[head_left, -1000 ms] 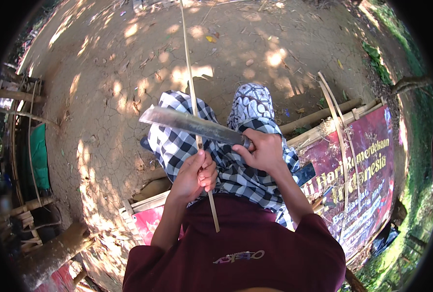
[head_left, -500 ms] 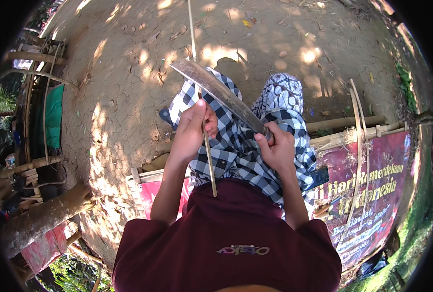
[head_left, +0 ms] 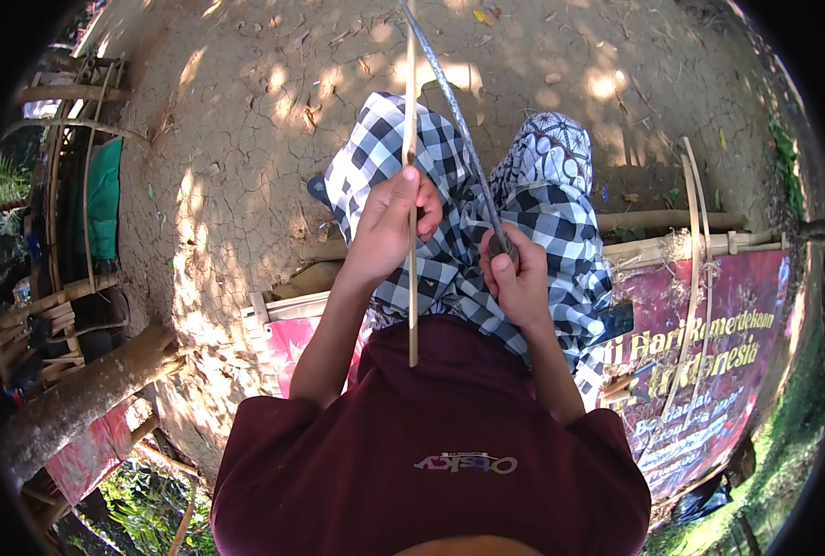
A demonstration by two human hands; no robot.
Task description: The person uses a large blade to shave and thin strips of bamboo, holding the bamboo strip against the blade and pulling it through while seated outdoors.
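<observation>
My left hand point(head_left: 396, 221) is closed around a thin, pale bamboo strip point(head_left: 413, 310), thumb on top just below a darker node. The strip runs nearly upright in view, from the top edge down to my maroon shirt point(head_left: 431, 417). In my right hand point(head_left: 518, 278) is the handle of a machete point(head_left: 472, 153). Its long blade is turned edge-on, so only a narrow grey line shows. The blade slants up and left, and its tip meets or overlaps the strip near the top; I cannot tell if they touch. Checkered cloth point(head_left: 375, 139) covers my legs beneath both hands.
A bamboo-framed seat carries a red printed banner point(head_left: 736, 306) at right, with long bamboo strips point(head_left: 693, 218) lying across it. A thick log point(head_left: 88, 398) and a green cloth point(head_left: 104, 199) are at left. Cracked soil point(head_left: 236, 120) lies ahead.
The machete has swung from showing its broad side across the strip to edge-on, its tip pointing farther forward. My left hand and the strip have shifted slightly right, the strip now more upright.
</observation>
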